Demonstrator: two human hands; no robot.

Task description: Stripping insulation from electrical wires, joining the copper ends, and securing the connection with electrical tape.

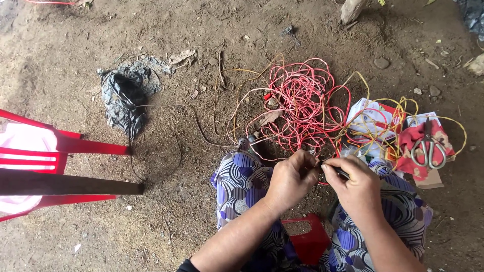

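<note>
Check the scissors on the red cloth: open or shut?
Shut. The scissors lie flat on the red cloth, blades together pointing away from the person, handles side by side.

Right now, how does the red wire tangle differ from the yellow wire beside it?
The red wire tangle is a dense heap lying on bare dirt; the yellow wire runs in a few loose loops, draped over the cartons and the red cloth under the scissors. Both are thin, flexible and uncoiled.

Red wire tangle point(302, 103) before hands
</note>
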